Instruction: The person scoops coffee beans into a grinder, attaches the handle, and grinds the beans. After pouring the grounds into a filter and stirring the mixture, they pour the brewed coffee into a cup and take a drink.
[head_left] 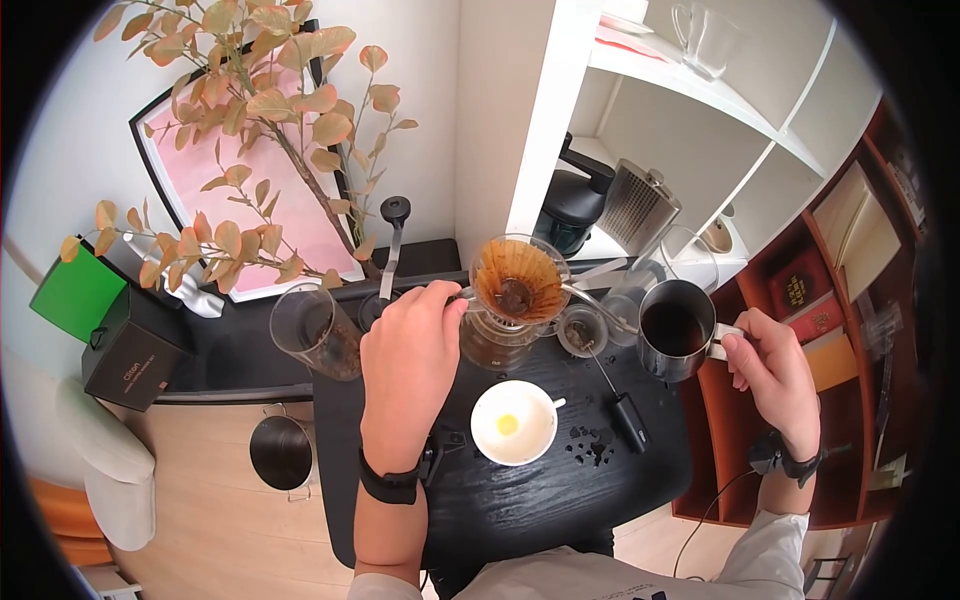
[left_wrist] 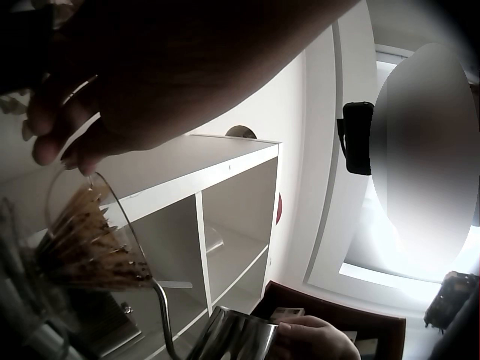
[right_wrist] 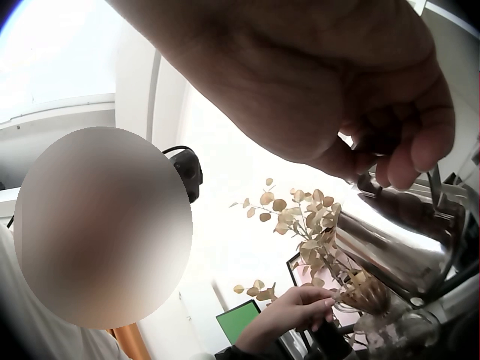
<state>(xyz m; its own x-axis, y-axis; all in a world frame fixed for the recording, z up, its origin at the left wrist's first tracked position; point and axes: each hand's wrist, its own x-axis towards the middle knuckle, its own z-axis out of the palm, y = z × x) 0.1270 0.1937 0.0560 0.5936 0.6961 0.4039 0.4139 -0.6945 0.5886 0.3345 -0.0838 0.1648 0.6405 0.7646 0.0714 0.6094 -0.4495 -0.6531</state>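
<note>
My left hand (head_left: 408, 350) pinches the small handle at the side of a glass coffee dripper (left_wrist: 129, 217). Inside the dripper is a brown-stained paper filter (head_left: 540, 275) with dark grounds at its bottom. Beneath it stands a glass server (head_left: 492, 348). On the right, my right hand (head_left: 772, 375) grips the handle of a steel gooseneck kettle (head_left: 655, 362), which holds dark-looking liquid. The kettle's thin spout (left_wrist: 163, 315) reaches to the dripper's rim. In front of the server sits a white cup (head_left: 540, 425) with a little yellow liquid in it.
Wet spots and a black handheld frother (head_left: 629, 422) lie right of the cup, beside a small glass (head_left: 582, 335). A glass jar of beans (head_left: 335, 345) and a hand grinder (head_left: 390, 255) stand left. White shelves (head_left: 690, 90) rise behind; a black pot (head_left: 281, 455) is at lower left.
</note>
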